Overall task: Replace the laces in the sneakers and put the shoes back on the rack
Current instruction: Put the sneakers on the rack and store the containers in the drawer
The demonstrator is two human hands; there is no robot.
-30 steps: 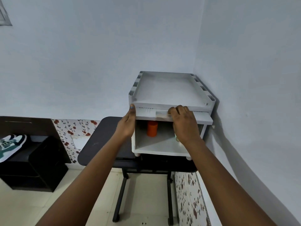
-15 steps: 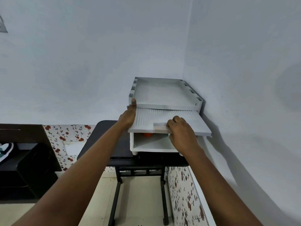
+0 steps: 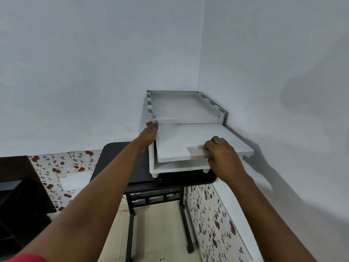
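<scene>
A white plastic cabinet (image 3: 186,107) with a tray-like top stands on a black table in the room's corner. Its ribbed white front panel (image 3: 190,140) is swung up and out, lying almost flat. My right hand (image 3: 221,158) grips the handle at the panel's front edge, fingers curled over it. My left hand (image 3: 149,135) rests flat against the cabinet's left side, fingers straight. No sneakers or laces show in this view.
The black table (image 3: 117,157) stands on a black metal frame (image 3: 132,214) over a cream tiled floor. A dark low cabinet (image 3: 20,197) sits at the left. Floral tiles line the wall base. White walls close in behind and at the right.
The front panel has swung up and outward under my right hand, hiding the orange object inside. The view shifted right, so the sneakers at the left have dropped out of sight.
</scene>
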